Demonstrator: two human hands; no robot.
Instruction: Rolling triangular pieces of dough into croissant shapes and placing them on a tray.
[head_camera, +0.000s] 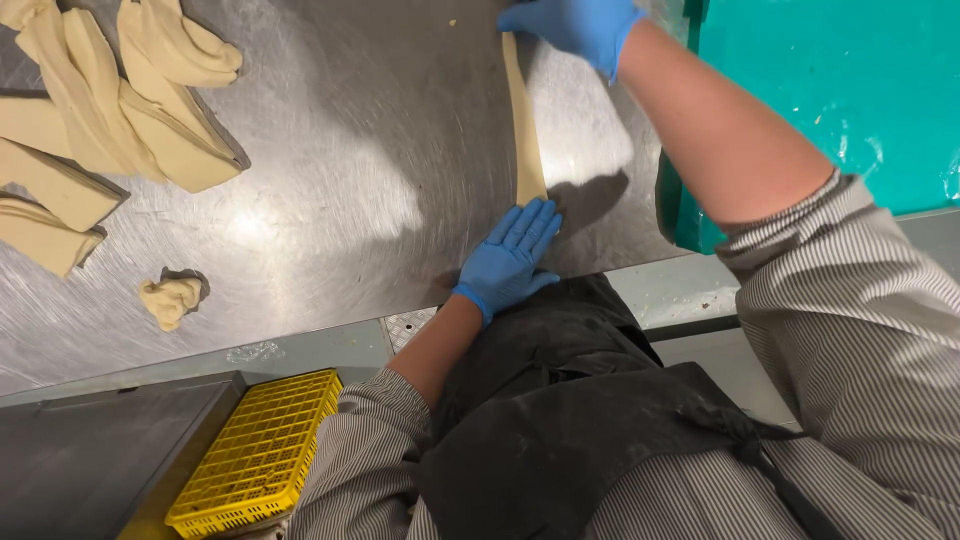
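A long thin strip of pale dough (524, 120) lies stretched on the steel table (350, 180), running from near me to the far edge of view. My left hand (512, 255), in a blue glove, presses flat with fingers apart on the strip's near end. My right hand (575, 25), also in a blue glove, rests on the strip's far end, partly cut off by the top of the view; whether it grips or only presses the dough is unclear.
Several folded dough pieces (110, 110) are piled at the table's far left, with a small dough scrap (170, 298) nearer me. A teal cutting board (850, 90) lies to the right. A yellow plastic crate (260, 455) stands below the table edge at the left.
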